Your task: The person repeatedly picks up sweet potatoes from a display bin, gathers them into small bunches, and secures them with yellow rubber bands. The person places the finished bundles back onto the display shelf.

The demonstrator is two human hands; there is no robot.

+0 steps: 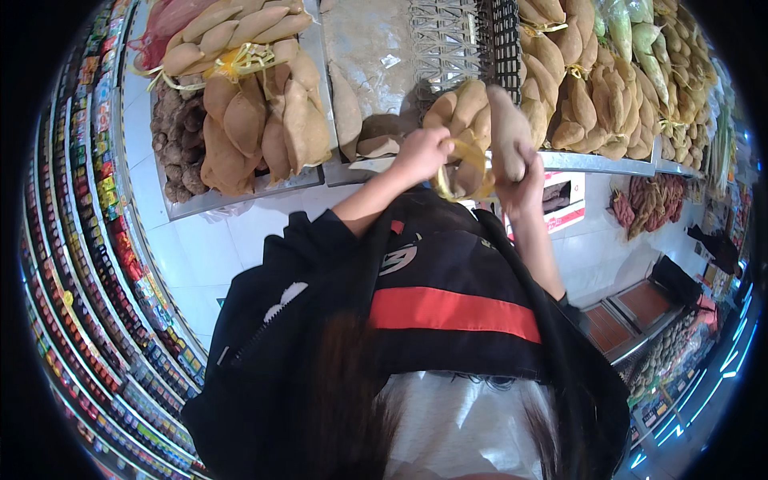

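Note:
My left hand (423,153) pinches the rim of a yellow mesh bag (476,157), whose mouth faces me. My right hand (524,191) grips a long, pale brown sweet potato (509,127) just right of the bag's mouth; it looks slightly blurred. Several sweet potatoes (467,103) bulge in the far part of the bag, on the display stand. Whether my right fingers also touch the bag's rim, I cannot tell. Loose sweet potatoes (379,146) lie on the stand left of the bag, another (344,108) along its divider.
Filled net bags of sweet potatoes (243,114) sit at left beside dark, rough tubers (177,138). More bagged tubers (612,102) stand at right, past a black plastic crate (507,42). The stand's metal edge (600,163) runs before me. Packed grocery shelves (90,252) line the far left.

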